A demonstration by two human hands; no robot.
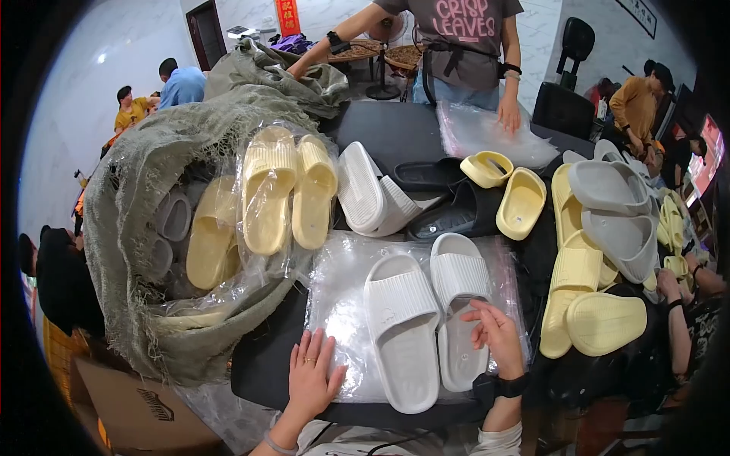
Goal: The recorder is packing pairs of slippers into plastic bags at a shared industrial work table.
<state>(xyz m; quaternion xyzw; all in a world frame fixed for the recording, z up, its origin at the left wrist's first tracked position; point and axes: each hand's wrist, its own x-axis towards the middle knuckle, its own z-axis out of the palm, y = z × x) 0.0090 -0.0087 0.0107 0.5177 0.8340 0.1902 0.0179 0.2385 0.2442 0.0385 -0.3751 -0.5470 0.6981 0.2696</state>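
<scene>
A pair of white slide slippers lies side by side with soles down on a stack of clear plastic bags (334,304), the left slipper (403,334) nearer me than the right slipper (460,304). My left hand (313,372) is spread flat on the stack's left part, fingers apart, holding nothing. Over the right slipper's inner edge hovers my right hand (496,338), its fingers loosely bent and apart; whether the fingertips touch the slipper I cannot tell. Beyond them are a white-grey slipper pair (363,190), black slippers (456,213) and small yellow slippers (522,204).
A frayed green woven sack (122,251) at left holds bagged yellow slippers (270,190). Loose yellow slippers (574,281) and grey slippers (612,186) pile up at right. Across the black table (365,121), a person (471,45) touches more clear bags (487,137). A cardboard box (144,410) stands lower left.
</scene>
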